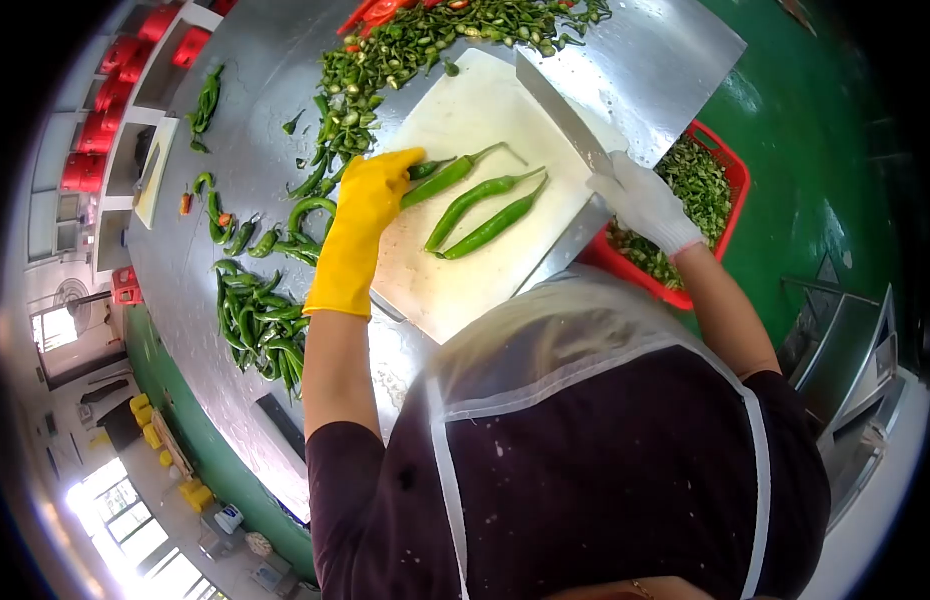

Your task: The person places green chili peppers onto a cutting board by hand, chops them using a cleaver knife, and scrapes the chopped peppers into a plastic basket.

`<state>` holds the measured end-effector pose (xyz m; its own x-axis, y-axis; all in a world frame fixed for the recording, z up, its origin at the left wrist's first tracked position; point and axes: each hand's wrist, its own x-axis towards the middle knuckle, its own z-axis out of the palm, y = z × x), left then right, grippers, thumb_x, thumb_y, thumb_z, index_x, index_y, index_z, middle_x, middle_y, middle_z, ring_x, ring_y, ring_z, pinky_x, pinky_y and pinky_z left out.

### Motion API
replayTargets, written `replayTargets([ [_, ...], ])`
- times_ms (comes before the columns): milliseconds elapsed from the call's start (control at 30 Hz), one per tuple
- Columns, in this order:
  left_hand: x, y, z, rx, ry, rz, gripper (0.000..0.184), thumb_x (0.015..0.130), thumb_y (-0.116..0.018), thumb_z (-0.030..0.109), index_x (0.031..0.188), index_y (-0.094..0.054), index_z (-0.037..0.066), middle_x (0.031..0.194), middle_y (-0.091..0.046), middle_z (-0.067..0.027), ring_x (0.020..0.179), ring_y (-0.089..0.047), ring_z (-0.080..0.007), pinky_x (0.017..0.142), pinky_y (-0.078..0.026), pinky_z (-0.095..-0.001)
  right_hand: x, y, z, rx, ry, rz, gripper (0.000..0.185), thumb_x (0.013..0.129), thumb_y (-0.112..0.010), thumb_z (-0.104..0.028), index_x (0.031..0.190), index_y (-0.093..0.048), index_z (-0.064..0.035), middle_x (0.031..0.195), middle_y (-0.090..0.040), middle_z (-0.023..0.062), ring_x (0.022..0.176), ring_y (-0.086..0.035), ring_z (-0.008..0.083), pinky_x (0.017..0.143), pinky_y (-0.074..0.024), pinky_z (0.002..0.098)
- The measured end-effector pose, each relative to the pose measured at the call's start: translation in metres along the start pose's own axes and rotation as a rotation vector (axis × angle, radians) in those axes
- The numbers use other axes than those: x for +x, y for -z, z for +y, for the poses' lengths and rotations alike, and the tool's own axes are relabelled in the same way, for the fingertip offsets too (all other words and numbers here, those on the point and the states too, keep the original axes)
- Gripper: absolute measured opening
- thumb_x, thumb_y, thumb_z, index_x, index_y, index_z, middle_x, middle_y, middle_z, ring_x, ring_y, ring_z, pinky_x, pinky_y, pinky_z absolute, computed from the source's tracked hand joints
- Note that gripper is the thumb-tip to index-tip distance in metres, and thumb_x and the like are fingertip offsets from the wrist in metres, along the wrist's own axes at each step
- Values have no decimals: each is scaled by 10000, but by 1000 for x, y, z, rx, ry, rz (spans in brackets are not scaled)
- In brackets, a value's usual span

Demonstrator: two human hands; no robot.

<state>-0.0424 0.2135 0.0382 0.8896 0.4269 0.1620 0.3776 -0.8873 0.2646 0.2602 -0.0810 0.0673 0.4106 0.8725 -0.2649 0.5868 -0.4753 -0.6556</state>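
Observation:
My left hand, in a long yellow rubber glove, is closed over the ends of green chili peppers on the white cutting board. Its fingers partly hide them. Two more long green chili peppers lie side by side just to the right, their stems pointing up and right. My right hand, in a white glove, grips a wide-bladed knife at the board's right edge. The blade reaches toward the top of the board, apart from the peppers.
Cut green pepper pieces are heaped beyond the board on the metal table. Whole green peppers pile up at left. A red basket of chopped green pieces stands below the table's right edge.

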Motion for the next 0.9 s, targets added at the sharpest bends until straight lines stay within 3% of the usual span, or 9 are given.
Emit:
replayTargets([
  [167,18,-19,10,-40,195,77,328,981,-655,170,1292,-759,164,1084,-780,-149,1024,-725,-368,887,-564,-466,1,-6,4,-107,54,50,424,1056,-599,-412,1129,-562,4,821,-681,143,607,-662,236,630,-537,418],
  [267,25,-26,26,-163,172,89,299,979,-672,234,1255,-781,203,1034,-774,-143,994,-721,-379,857,-569,-471,-1,-4,-1,-119,16,46,425,1056,-599,-408,1145,-571,7,829,-684,147,617,-671,239,635,-540,420],
  [300,26,-11,40,-206,198,-54,283,998,-663,242,1249,-784,187,1080,-777,-146,1012,-725,-382,873,-573,-456,-2,-3,-2,-117,3,41,427,1057,-600,-408,1150,-573,8,829,-683,145,618,-670,236,634,-541,417],
  [400,11,-1,51,-255,104,179,297,1031,-659,202,1302,-762,138,1149,-786,-137,1021,-737,-348,931,-568,-392,0,-3,-5,-44,-43,1,440,1057,-604,-414,1164,-579,12,814,-664,123,606,-647,211,616,-535,394],
  [433,2,1,55,-420,225,254,282,1013,-705,131,1286,-765,96,1096,-784,-167,979,-744,-331,918,-568,-372,0,-1,-8,4,-83,-13,445,1058,-606,-418,1167,-581,13,807,-655,115,601,-636,202,609,-531,384],
  [533,-29,30,83,-298,187,335,295,971,-761,71,1266,-768,55,1075,-775,-201,994,-747,-324,919,-567,-362,-2,0,-11,95,-129,-16,456,1052,-624,-434,1155,-591,9,788,-617,81,588,-602,172,584,-521,351],
  [667,-77,15,96,-201,52,227,396,877,-834,110,1254,-753,18,1165,-757,-233,1125,-712,-420,955,-563,-421,-5,12,-22,193,-142,-48,446,1042,-637,-429,1147,-588,1,786,-596,71,590,-596,164,571,-517,339],
  [767,-81,33,136,126,-33,93,458,834,-849,168,1260,-749,34,1314,-694,-277,1256,-622,-510,1040,-524,-493,-9,12,-26,291,-214,-38,433,1036,-637,-421,1139,-582,-4,788,-581,61,589,-582,153,563,-508,324],
  [900,-97,10,129,105,76,102,435,838,-843,232,1227,-770,52,1412,-641,-275,1323,-559,-545,1108,-475,-533,-3,16,-25,373,-306,-80,412,1030,-636,-404,1124,-582,-7,794,-570,48,601,-571,138,570,-501,306],
])
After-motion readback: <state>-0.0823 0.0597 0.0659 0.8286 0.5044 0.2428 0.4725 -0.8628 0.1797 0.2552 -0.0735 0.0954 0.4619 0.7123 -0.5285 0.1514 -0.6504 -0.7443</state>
